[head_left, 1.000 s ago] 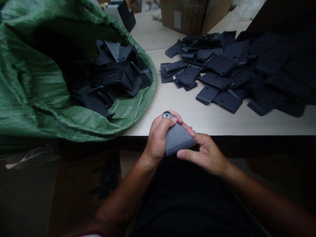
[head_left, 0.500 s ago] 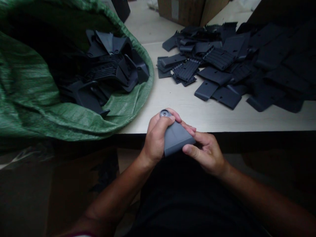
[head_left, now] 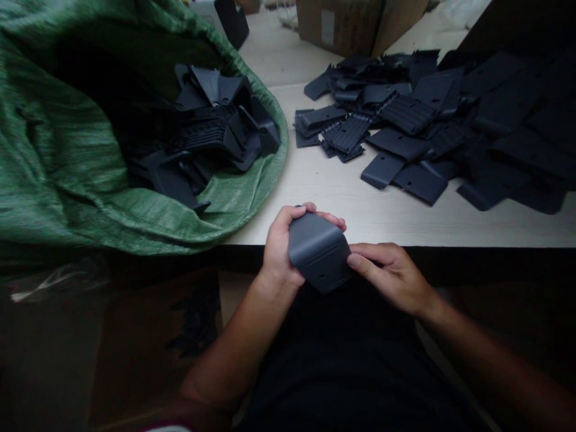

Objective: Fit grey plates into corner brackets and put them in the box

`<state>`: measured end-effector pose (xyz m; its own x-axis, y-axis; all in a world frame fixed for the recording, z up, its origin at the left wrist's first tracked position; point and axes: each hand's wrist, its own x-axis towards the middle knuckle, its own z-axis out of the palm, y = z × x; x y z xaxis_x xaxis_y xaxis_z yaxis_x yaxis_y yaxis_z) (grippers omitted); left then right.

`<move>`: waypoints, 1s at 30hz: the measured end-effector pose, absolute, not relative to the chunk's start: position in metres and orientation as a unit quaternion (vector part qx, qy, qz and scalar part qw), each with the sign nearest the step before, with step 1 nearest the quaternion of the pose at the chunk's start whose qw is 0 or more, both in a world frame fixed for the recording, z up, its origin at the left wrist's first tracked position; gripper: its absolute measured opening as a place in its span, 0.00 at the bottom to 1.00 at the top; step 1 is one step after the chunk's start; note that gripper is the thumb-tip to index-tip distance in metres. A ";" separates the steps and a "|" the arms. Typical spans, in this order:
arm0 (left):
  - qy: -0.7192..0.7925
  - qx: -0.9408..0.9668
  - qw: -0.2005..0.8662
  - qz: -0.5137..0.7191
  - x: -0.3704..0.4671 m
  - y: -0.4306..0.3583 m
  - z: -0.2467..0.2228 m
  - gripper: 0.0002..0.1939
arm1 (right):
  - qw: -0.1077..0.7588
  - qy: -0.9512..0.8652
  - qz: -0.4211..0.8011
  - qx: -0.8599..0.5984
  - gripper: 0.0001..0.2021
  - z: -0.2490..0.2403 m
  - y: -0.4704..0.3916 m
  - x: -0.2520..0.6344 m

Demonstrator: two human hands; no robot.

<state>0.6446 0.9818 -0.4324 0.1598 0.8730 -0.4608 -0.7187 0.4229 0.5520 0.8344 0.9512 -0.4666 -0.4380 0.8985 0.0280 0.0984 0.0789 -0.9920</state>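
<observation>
A dark grey plastic cover [head_left: 321, 252] with a bent edge, thin grooves and a small hole is held in front of my body, just off the table's front edge. My left hand [head_left: 281, 243] wraps round its left side, with fingers behind the far edge. On the right side my right hand [head_left: 389, 273] pinches the cover's edge between thumb and fingers. The cover's underside is hidden from view.
A green woven sack [head_left: 252, 210] on the left holds several dark plastic parts [head_left: 211, 132]. Flat dark panels [head_left: 405, 144] lie heaped on the pale table [head_left: 324, 192] at the right. A cardboard box [head_left: 342, 27] stands at the back. Below the table, dark pieces [head_left: 198, 324] lie in a carton.
The cover has been turned in my hands, so its grooved face with the small hole now shows and the round fitting at its far end is out of sight. The view has shifted slightly.
</observation>
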 end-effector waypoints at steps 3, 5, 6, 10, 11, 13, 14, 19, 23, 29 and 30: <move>0.419 0.015 0.749 0.512 0.646 0.986 -0.445 0.06 | 0.367 -0.603 0.575 -0.413 0.21 -0.469 0.950 0.834; 0.447 -0.008 0.745 0.495 0.648 0.986 -0.455 0.08 | 0.370 -0.577 0.590 -0.426 0.24 -0.468 0.951 0.835; 0.454 -0.004 0.744 0.490 0.649 0.986 -0.459 0.10 | 0.370 -0.564 0.599 -0.431 0.24 -0.468 0.952 0.836; 0.442 0.063 0.744 0.497 0.651 0.984 -0.474 0.14 | 0.368 -0.519 0.627 -0.449 0.26 -0.468 0.961 0.844; 0.440 0.082 0.743 0.497 0.651 0.983 -0.477 0.15 | 0.368 -0.512 0.630 -0.453 0.26 -0.468 0.963 0.846; 0.442 0.118 0.741 0.491 0.650 0.981 -0.484 0.19 | 0.366 -0.501 0.637 -0.457 0.26 -0.467 0.969 0.849; 0.453 0.137 0.733 0.489 0.648 0.980 -0.487 0.20 | 0.363 -0.499 0.642 -0.456 0.26 -0.466 0.971 0.851; 0.528 0.336 0.587 0.513 0.632 0.976 -0.497 0.19 | 0.308 -0.497 0.680 -0.443 0.27 -0.456 0.982 0.857; 0.487 0.431 0.625 0.433 0.620 0.977 -0.483 0.24 | 0.260 -0.530 0.679 -0.437 0.26 -0.452 0.986 0.857; 0.451 0.518 0.645 0.335 0.612 0.982 -0.458 0.24 | 0.408 -0.588 0.498 -0.490 0.19 -0.452 0.991 0.855; 0.461 0.513 0.629 0.358 0.610 0.983 -0.458 0.24 | 0.447 -0.596 0.433 -0.508 0.17 -0.451 0.993 0.859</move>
